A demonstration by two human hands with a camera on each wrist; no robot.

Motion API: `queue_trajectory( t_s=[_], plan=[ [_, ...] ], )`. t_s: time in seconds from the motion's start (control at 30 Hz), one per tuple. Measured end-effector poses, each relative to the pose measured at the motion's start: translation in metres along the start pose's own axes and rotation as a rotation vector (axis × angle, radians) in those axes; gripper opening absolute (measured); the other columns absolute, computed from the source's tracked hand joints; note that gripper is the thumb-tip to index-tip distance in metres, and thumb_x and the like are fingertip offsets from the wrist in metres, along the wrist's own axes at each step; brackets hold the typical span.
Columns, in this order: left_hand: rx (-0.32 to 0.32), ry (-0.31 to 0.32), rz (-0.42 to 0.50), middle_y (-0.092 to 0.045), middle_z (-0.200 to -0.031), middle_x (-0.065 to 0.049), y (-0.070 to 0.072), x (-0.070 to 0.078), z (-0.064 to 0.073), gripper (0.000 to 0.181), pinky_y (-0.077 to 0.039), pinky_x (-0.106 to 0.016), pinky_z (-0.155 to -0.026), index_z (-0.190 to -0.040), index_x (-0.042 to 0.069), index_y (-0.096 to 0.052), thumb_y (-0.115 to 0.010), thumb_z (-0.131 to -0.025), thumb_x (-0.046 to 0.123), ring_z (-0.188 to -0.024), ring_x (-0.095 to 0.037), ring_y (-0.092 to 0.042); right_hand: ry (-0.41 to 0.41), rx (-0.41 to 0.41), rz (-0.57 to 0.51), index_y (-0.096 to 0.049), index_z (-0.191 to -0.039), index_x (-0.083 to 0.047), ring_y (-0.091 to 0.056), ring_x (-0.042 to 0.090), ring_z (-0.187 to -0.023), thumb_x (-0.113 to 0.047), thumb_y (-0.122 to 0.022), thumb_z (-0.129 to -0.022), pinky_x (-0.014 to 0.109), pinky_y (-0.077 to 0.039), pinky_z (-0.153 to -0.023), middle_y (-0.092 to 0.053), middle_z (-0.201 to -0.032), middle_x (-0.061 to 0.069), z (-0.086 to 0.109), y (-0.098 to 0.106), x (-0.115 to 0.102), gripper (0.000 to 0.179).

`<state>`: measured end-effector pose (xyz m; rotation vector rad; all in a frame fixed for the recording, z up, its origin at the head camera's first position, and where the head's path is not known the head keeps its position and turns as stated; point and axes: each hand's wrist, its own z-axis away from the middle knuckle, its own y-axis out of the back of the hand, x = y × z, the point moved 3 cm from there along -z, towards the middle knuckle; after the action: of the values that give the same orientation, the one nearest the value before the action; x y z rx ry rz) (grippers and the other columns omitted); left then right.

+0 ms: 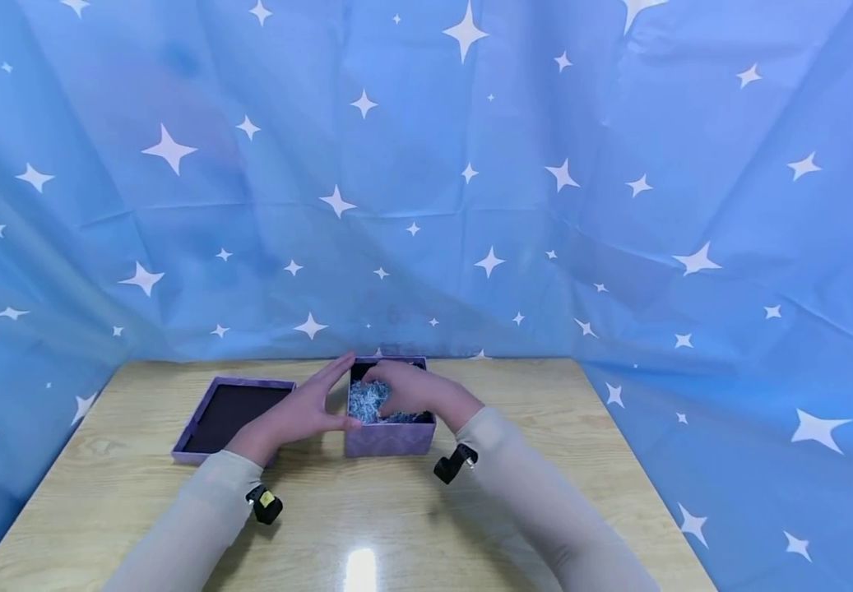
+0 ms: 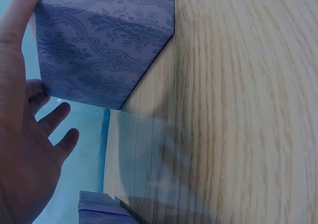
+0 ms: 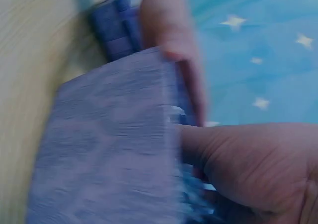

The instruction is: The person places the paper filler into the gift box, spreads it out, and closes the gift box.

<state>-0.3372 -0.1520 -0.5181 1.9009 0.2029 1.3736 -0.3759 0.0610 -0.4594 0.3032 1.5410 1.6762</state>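
Note:
A purple box with a swirling floral pattern (image 1: 389, 440) stands uncovered on the table, with pale blue shredded paper (image 1: 365, 401) inside. My left hand (image 1: 311, 411) steadies its left side, thumb near the front corner and fingers spread toward the back corner. In the left wrist view, the fingers of that hand (image 2: 30, 119) look extended, some of them off the box wall (image 2: 104, 40). Into the box from the right reaches my right hand (image 1: 414, 390), fingers down at the shredded paper. The right wrist view is blurred; the box wall (image 3: 109, 149) hides those fingertips.
Left of the box lies its lid (image 1: 241, 411), inside up, showing a black lining; the left forearm passes over its near corner. A blue star-printed curtain (image 1: 426, 205) hangs behind and beside the wooden table (image 1: 544, 436).

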Motion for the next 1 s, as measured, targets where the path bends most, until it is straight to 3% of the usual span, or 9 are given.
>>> queue_trajectory(
  t_s=[0.1,0.23,0.37,0.57,0.8,1.0],
  plan=[
    [0.005,0.006,-0.003,-0.008,-0.187,-0.004,0.001,0.002,0.0,0.12,-0.024,-0.073,-0.128,-0.18,0.026,-0.013,-0.088,-0.092,0.057,-0.169,-0.04,-0.011,0.046,0.071,-0.09,-0.067,-0.149,-0.009,-0.06,0.03,-0.143,-0.021,-0.086,-0.1,0.043,-0.053,-0.114,-0.064,-0.155,0.008,0.012,0.015,0.003,0.054],
    [0.01,0.009,-0.001,-0.008,-0.186,-0.003,0.001,0.002,-0.001,0.122,-0.024,-0.074,-0.127,-0.18,0.026,-0.013,-0.089,-0.091,0.058,-0.169,-0.041,-0.012,0.108,0.148,-0.154,-0.075,-0.133,-0.007,-0.069,0.032,-0.122,-0.016,-0.083,-0.102,0.043,-0.059,-0.101,-0.071,-0.138,0.01,0.023,0.023,0.009,0.033],
    [0.013,0.003,-0.003,-0.009,-0.186,-0.004,0.001,0.002,-0.002,0.122,-0.024,-0.072,-0.128,-0.18,0.026,-0.013,-0.089,-0.09,0.059,-0.169,-0.04,-0.012,0.121,0.146,-0.133,-0.077,-0.124,-0.008,-0.069,0.026,-0.108,-0.008,-0.082,-0.102,0.039,-0.059,-0.094,-0.072,-0.123,0.008,0.024,0.019,0.014,0.023],
    [0.001,-0.004,-0.007,-0.008,-0.186,-0.007,0.0,0.002,-0.001,0.121,-0.023,-0.073,-0.127,-0.18,0.023,-0.013,-0.088,-0.092,0.056,-0.169,-0.042,-0.011,0.099,0.051,0.018,-0.074,-0.135,-0.011,-0.066,0.019,-0.121,-0.01,-0.083,-0.101,0.034,-0.056,-0.103,-0.07,-0.132,0.003,0.01,0.001,0.015,0.035],
    [-0.01,0.01,0.026,-0.007,-0.187,-0.005,-0.001,0.003,0.0,0.119,-0.022,-0.072,-0.128,-0.18,0.027,-0.012,-0.089,-0.093,0.053,-0.17,-0.038,-0.008,0.034,-0.01,0.21,-0.069,-0.149,-0.015,-0.058,0.024,-0.144,-0.02,-0.086,-0.1,0.038,-0.051,-0.116,-0.063,-0.155,0.004,-0.02,-0.022,0.007,0.052],
    [-0.005,0.005,0.019,-0.009,-0.186,-0.007,-0.001,0.002,-0.001,0.117,-0.022,-0.071,-0.129,-0.18,0.025,-0.015,-0.09,-0.094,0.049,-0.169,-0.038,-0.01,0.002,-0.017,0.276,-0.061,-0.158,-0.016,-0.052,0.033,-0.151,-0.025,-0.089,-0.098,0.045,-0.047,-0.121,-0.051,-0.168,0.01,-0.025,-0.027,0.0,0.067]
  ],
)
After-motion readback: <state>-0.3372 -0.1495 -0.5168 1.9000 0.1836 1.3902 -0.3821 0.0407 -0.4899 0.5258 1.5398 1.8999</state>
